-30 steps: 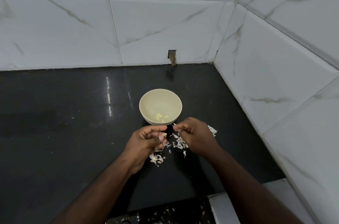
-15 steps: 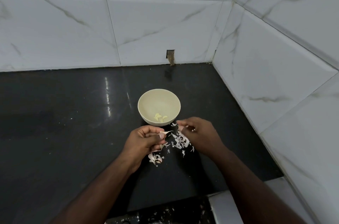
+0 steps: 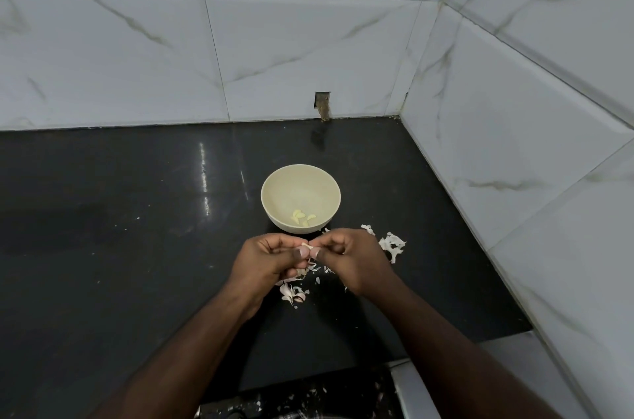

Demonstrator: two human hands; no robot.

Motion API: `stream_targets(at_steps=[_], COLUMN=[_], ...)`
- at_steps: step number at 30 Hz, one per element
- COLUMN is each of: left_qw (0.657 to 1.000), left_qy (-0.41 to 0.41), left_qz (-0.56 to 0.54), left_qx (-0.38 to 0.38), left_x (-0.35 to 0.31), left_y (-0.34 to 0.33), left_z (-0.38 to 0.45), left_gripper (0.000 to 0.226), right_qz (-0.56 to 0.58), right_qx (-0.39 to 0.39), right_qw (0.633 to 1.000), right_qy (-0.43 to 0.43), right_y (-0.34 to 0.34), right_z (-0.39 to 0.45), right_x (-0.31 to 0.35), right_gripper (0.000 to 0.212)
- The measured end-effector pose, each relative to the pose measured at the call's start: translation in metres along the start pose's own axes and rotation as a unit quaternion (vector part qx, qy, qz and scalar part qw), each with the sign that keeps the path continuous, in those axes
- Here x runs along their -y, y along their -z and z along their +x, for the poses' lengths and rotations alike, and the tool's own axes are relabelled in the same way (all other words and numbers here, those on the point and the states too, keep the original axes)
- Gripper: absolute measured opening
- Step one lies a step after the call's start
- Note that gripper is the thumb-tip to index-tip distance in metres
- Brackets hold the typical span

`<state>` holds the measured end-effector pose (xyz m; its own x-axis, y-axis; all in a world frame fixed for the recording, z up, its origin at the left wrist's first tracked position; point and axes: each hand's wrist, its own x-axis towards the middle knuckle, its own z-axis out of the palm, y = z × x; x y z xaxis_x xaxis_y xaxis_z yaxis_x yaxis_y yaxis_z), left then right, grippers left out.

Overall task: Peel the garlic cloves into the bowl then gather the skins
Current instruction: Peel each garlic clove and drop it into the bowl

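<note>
While both hands, left (image 3: 271,257), right (image 3: 346,255), pinch one garlic clove (image 3: 306,246), bowl (image 3: 300,198) just beyond, skins (image 3: 391,244) beside

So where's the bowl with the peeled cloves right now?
In the head view the cream bowl sits on the black counter near the middle, just beyond the left hand and right hand, with garlic skins scattered to its near right.
</note>
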<state>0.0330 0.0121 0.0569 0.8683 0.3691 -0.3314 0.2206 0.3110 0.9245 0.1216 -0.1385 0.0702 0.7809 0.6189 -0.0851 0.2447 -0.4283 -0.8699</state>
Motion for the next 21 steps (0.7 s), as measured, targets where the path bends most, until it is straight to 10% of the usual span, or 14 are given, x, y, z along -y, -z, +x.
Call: stream_targets(at_steps=[21], left_qw=[0.987], left_qy=[-0.104], left_qz=[0.115], left_qx=[0.049], left_x=[-0.001], left_y=[0.002], left_z=[0.0], left_gripper=[0.023], right_qz=[0.252], right_qx=[0.095], right_qw=[0.939], right_qy=[-0.214], right_y=[0.012], right_z=[0.001], right_x=[0.014], right_gripper=[0.019])
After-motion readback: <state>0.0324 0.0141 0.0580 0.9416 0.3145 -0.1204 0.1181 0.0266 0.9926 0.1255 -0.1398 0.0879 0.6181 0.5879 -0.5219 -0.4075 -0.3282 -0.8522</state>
